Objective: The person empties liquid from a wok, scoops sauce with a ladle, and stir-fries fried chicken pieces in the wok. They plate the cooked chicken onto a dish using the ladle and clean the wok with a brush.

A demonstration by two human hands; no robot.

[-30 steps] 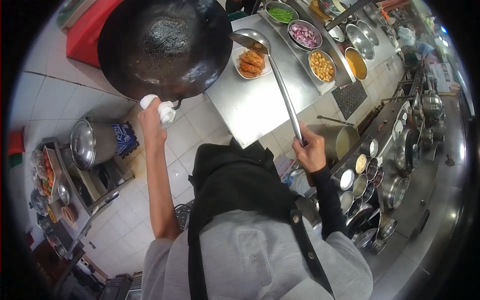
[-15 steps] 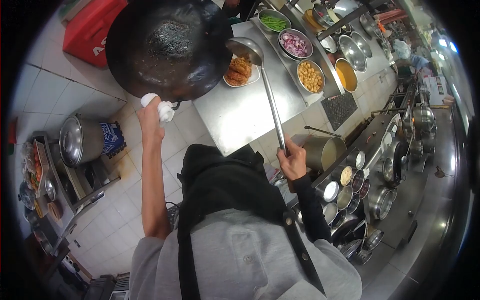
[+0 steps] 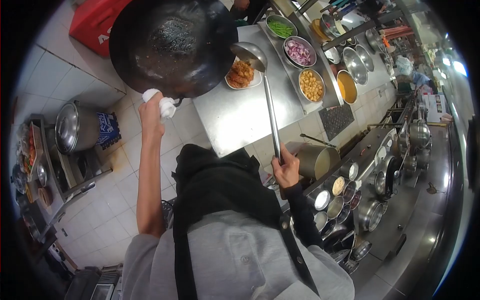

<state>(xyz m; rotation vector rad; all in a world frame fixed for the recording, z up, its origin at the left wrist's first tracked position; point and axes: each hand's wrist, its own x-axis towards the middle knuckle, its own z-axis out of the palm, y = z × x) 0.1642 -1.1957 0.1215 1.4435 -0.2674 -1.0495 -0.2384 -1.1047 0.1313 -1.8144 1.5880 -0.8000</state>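
My left hand (image 3: 152, 116) is closed around a white cloth (image 3: 167, 107) at the near edge of a large black wok (image 3: 170, 55). The wok is tilted so its inside faces me, dark and oily with a shiny patch near the middle. My right hand (image 3: 286, 167) grips the handle of a long metal ladle (image 3: 271, 115). The ladle's bowl hovers over a white dish (image 3: 254, 81) of reddish-brown cooked food (image 3: 240, 75), partly covering it. That dish stands on a steel table (image 3: 235, 125).
Bowls of green vegetables (image 3: 280, 28), chopped purple onion (image 3: 298, 52) and yellowish chunks (image 3: 311, 85) line the table's right side. A big pot (image 3: 315, 161) and several seasoning containers (image 3: 336, 206) are at right. A lidded pot (image 3: 75, 127) stands left, a red box (image 3: 95, 25) upper left.
The view has shifted slightly, so the wok and table appear a little lower and to the right. My left hand still holds the cloth at the wok, and my right the ladle.
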